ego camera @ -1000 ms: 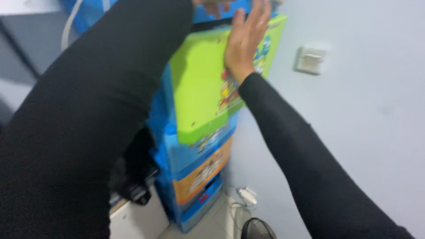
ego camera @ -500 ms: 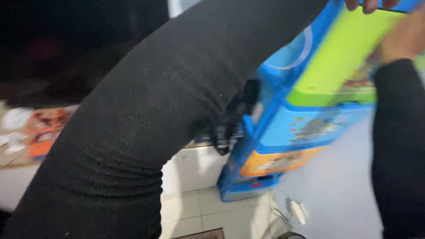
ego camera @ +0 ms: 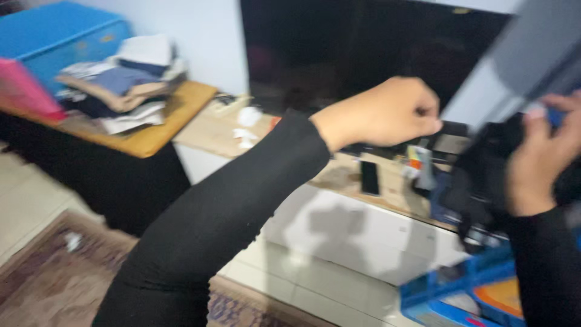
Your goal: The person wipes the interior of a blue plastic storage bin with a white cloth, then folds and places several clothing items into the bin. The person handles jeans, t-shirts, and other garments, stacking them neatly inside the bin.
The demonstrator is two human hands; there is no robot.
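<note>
- I see a big dark television screen [ego camera: 363, 54] filling the upper middle, leaning or standing against the pale wall behind a low white ledge [ego camera: 363, 233].
- A rug [ego camera: 54, 284] covers the lower left floor, beside pale tiles.
- At far left a wooden table [ego camera: 160, 130] carries a stack of folded clothes [ego camera: 121, 79], with a blue box [ego camera: 54, 36] behind it and something pink [ego camera: 24, 91] at its edge.
- My left arm in a black sleeve [ego camera: 212, 224] crosses the middle; my left hand [ego camera: 381, 112] is curled into a fist in front of the screen. I cannot tell whether anything is pinched inside it.
- A blue plastic drawer unit [ego camera: 460, 290] with an orange front shows at the lower right corner.
- A black bundle [ego camera: 484, 181], blurred, sits just above that unit, near the ledge's right end.
- My right hand [ego camera: 541, 160] is at the right edge, fingers bent against the black bundle; the blur hides whether it truly grips.
- A dark phone [ego camera: 369, 177] lies flat on the ledge, near small bottles [ego camera: 420, 163].
</note>
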